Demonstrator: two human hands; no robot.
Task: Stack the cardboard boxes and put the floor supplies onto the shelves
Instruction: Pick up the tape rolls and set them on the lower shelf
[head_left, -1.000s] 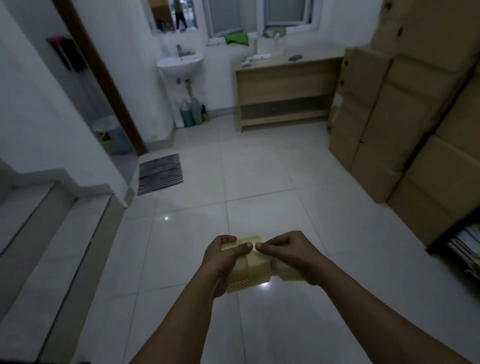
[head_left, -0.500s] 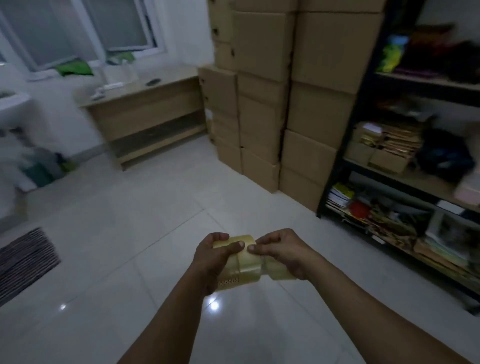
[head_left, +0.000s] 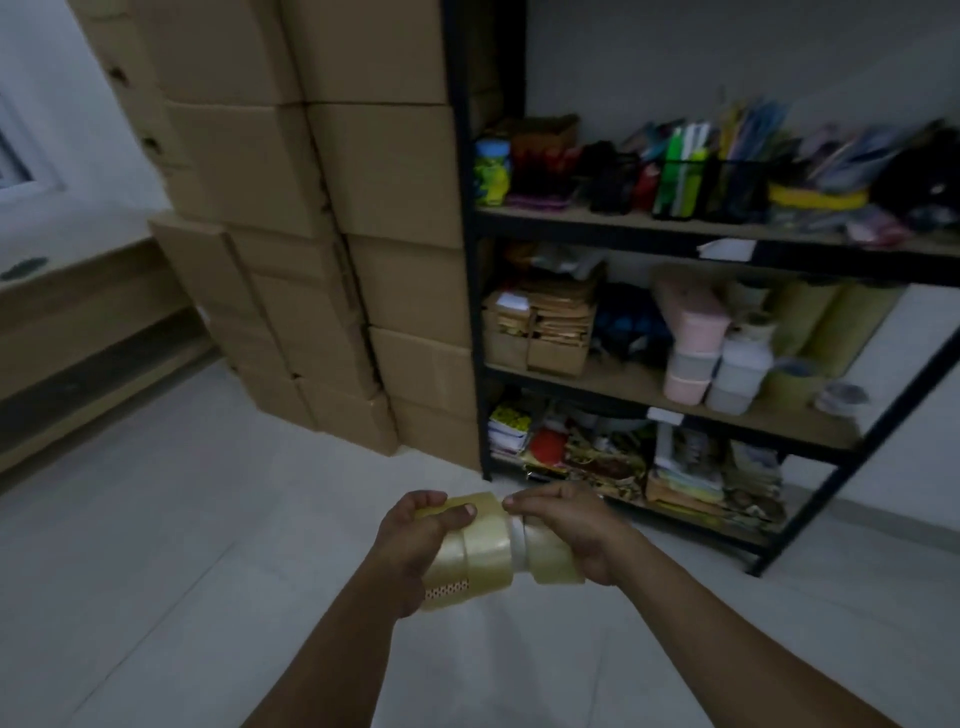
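In the last second the view had swung right, pushing the wooden surface (head_left: 78, 322) to the left edge and bringing the stacked boxes (head_left: 363, 208) to upper centre. At lower centre the left hand (head_left: 415, 540) still curled round one end of the row of tape rolls (head_left: 488, 545) and the right hand (head_left: 571, 530) round the other, above the floor. The shelves (head_left: 597, 228) now filled the right side, so the tape seemed close to being shelved.
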